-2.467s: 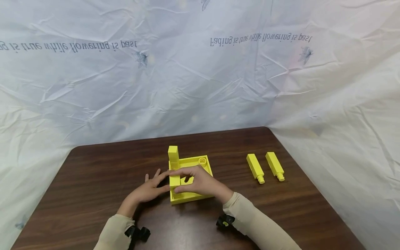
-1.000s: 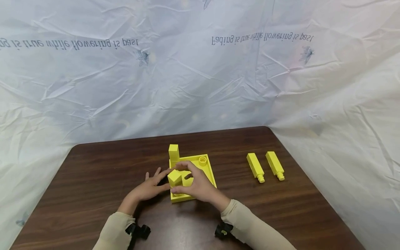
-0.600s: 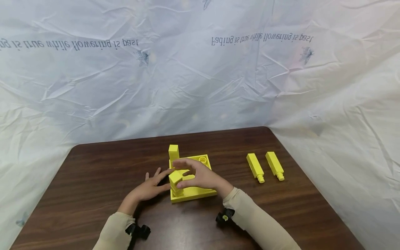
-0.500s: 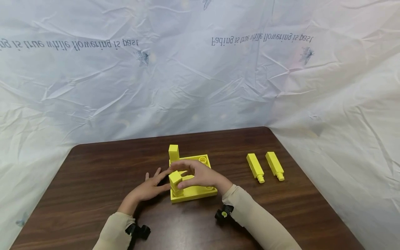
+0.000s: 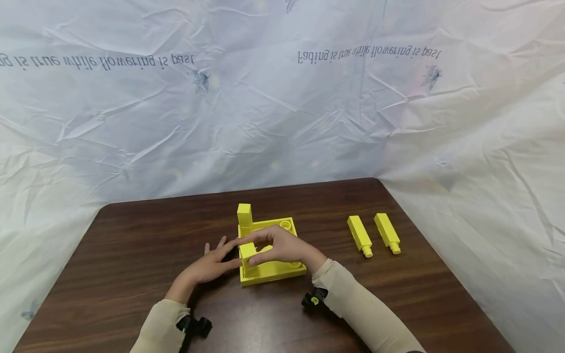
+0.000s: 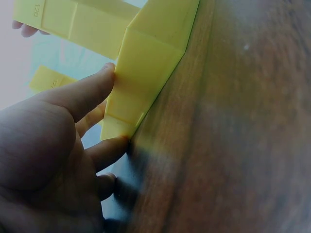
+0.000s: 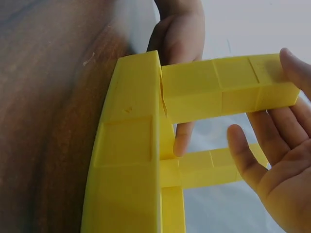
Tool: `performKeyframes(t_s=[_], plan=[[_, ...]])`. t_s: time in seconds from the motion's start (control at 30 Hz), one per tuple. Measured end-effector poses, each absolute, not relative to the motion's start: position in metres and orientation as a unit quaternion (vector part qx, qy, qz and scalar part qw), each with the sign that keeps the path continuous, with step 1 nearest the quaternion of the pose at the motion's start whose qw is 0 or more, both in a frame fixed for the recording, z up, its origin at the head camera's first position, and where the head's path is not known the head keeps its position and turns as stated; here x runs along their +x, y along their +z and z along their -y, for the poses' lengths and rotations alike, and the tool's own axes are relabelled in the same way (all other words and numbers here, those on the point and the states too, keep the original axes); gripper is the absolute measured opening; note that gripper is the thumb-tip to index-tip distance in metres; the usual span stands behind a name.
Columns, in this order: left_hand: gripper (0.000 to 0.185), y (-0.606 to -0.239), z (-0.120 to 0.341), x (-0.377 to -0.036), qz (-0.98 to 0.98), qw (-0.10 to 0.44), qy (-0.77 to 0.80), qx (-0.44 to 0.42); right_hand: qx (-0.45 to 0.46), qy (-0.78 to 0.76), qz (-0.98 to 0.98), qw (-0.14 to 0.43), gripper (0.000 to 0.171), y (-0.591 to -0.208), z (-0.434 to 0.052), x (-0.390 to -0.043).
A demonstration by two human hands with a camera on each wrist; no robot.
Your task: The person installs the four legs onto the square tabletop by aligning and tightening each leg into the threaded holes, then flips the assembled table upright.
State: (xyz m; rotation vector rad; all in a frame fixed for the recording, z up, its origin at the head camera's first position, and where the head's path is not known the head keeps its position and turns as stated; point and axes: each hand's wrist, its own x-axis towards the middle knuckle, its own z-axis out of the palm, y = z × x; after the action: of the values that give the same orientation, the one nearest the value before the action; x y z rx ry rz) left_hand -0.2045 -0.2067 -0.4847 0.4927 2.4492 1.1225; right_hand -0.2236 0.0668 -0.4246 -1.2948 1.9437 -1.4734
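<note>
A square yellow base [image 5: 275, 269] lies on the brown table [image 5: 132, 255], near the middle and a little toward the far edge. Two yellow posts stand upright in it: the far post [image 5: 244, 218] at its far left corner and the near post [image 5: 248, 257] at its near left corner. The right hand [image 5: 282, 247] arches over the base, and its grip is closed on the near post, thumb and fingertips [image 7: 291, 60] pinching it near the top. The left hand [image 5: 212, 264] lies flat on the table with straight fingers [image 6: 90, 90] pressed against the left side of the base, its grip wide and holding nothing. Two loose pegs, the left peg [image 5: 359, 235] and the right peg [image 5: 387, 232], lie side by side on the table toward its right edge, well apart from the base. A creased white sheet [image 5: 282, 98] hangs behind the table.
</note>
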Motion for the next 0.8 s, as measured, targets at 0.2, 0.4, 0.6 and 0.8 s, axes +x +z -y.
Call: performKeyframes(t_s=[0.2,0.4,0.6,0.8], plan=[[0.08,-0.484,0.207,-0.204,-0.878,0.205,0.398,0.171,-0.451,-0.507,-0.717,0.158,0.054,-0.424,-0.066,-0.218],[0.081,-0.485,0.207,-0.204,-0.876,0.207,0.402,0.168,-0.437,-0.507,-0.73,0.14,0.054,-0.424,-0.065,-0.214],[0.076,-0.486,0.208,-0.206,-0.872,0.198,0.405,0.189,-0.406,-0.508,-0.753,0.105,0.053,-0.426,-0.062,-0.206],[0.074,-0.487,0.207,-0.208,-0.869,0.192,0.407,0.206,-0.365,-0.508,-0.779,0.048,0.053,-0.43,-0.057,-0.194]])
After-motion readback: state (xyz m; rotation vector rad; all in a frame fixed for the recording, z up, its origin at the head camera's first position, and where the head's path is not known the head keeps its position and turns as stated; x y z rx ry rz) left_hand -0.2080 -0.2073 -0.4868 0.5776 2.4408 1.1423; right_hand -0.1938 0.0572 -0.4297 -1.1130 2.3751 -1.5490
